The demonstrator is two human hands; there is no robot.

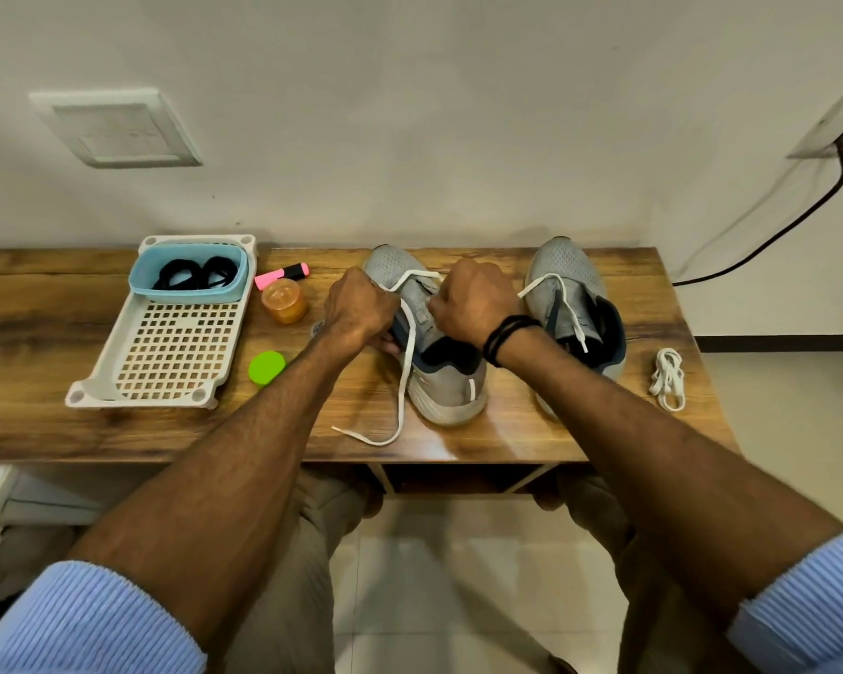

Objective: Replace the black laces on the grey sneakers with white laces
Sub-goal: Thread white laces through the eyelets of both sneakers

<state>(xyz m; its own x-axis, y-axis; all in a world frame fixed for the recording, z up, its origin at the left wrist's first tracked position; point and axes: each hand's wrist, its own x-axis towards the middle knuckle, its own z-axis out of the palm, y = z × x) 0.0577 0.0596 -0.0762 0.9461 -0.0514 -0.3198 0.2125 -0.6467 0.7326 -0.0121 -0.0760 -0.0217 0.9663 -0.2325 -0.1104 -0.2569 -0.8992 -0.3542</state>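
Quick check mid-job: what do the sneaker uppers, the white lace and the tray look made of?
Sneaker upper: grey knit mesh, matte, tiny perforations show. White lace: flat woven fabric, probably cotton or polyester; it drapes limp. Tray: moulded plastic, slight sheen, grid of holes.

The person wears a light blue shirt with fine, close-set pale stripes that give the cloth a ribbed look. The left sleeve (88, 625) and the right sleeve (809, 600) both end high on the arm in a slightly bunched edge. Below them the forearms are bare and hairy. Just behind the right hand (473, 299), thin black bands (507, 335) ring the wrist. There seem to be two or three strands, possibly cord or elastic, though the picture is too soft to be sure. The trousers (288, 600) are plain khaki-beige cloth, loosely creased, and blurred towards the bottom edge.
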